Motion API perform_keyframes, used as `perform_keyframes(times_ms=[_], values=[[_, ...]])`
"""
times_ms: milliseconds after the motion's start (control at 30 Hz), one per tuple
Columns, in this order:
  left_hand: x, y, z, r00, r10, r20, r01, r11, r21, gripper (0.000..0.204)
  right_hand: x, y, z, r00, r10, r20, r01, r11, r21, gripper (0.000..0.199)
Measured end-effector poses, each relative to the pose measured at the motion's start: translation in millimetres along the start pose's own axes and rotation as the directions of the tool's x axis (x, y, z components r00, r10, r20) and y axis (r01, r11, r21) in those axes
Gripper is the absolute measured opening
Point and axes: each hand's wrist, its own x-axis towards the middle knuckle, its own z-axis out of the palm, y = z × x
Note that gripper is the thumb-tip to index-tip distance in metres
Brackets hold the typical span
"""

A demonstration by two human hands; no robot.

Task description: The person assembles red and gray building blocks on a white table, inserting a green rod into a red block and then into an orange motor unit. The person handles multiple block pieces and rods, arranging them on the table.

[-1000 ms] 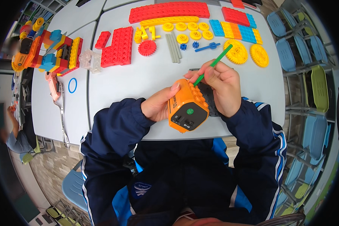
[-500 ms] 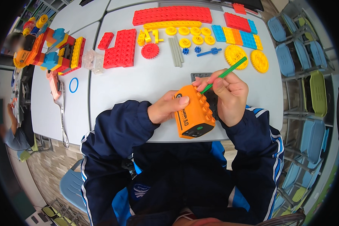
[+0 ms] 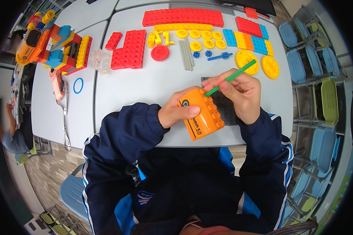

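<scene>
Currently one orange block (image 3: pixel 202 121) between left hand (image 3: pixel 174 111), wrapped on its left side, and right hand (image 3: pixel 245 94), pinching one green rod (image 3: pixel 243 69), near end at block's far edge. Far on table (image 3: pixel 153 86): seven small yellow wheels (image 3: pixel 194 34); far right, two large yellow gears (image 3: pixel 270 67).

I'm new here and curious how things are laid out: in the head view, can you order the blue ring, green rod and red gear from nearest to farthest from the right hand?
Nearest to the right hand first:
1. Green rod: held in its fingers.
2. Red gear: on the table, farther up and left.
3. Blue ring: far left on the table.
</scene>
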Motion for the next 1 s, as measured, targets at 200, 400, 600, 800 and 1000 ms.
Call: perform_keyframes(times_ms=[200,400,600,800,1000], values=[[0.3,4.5,4.8,0.998,0.069,-0.013,-0.067,0.995,0.080,0.047,5.5,-10.0,-8.9,0.983,0.133,0.124,-0.122,0.988,-0.089,0.021],[-1.7,12.7,7.0,0.990,-0.114,0.086,0.108,0.991,0.079,0.057,-13.9,-6.0,-2.5,0.905,0.368,0.214,-0.337,0.926,-0.169,0.021],[-1.3,7.0,6.8,0.984,-0.135,0.114,0.132,0.991,0.033,0.047,-27.5,-7.1,-4.5,0.932,0.335,0.142,-0.312,0.937,-0.159,0.019],[2.0,11.8,8.6,0.972,-0.180,0.148,0.182,0.983,-0.004,0.050,-26.3,-14.6,-8.5,0.933,0.315,0.172,-0.289,0.943,-0.163,0.017],[-0.1,8.5,5.4,0.956,-0.229,0.186,0.231,0.973,0.013,0.068,-25.1,-23.3,-7.7,0.925,0.319,0.205,-0.273,0.935,-0.226,0.016]])
